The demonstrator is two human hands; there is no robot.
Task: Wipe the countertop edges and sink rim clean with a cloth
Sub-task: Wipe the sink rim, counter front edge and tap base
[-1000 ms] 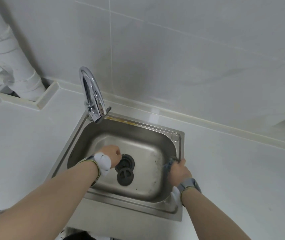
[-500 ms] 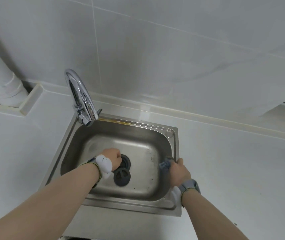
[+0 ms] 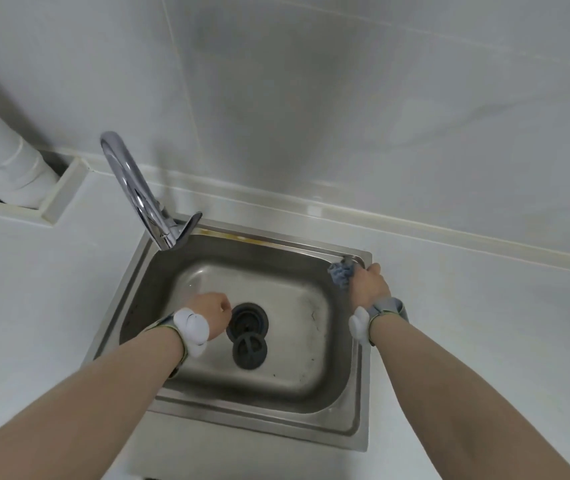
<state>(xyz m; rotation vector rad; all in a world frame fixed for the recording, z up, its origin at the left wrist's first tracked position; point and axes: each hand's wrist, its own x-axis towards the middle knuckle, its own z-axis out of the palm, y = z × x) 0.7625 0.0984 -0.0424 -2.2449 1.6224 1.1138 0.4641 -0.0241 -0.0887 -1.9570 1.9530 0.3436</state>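
My right hand (image 3: pixel 368 289) grips the bunched blue cloth (image 3: pixel 340 274), pressing it onto the sink rim (image 3: pixel 359 393) at the two o'clock corner so the metal edge gets scrubbed. My left hand (image 3: pixel 210 315) hangs over the basin with fingers curled on nothing, keeping clear. A second ago the cloth sat lower, at three o'clock; it has slid toward the wall.

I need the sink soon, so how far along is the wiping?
Nothing looks clearly finished. In hand: the right hand holds a blue-grey cloth at the far right corner of the stainless steel sink rim. Left: a yellowish stain on the back rim, plus the white countertop edges. The left hand hangs fisted over the basin.
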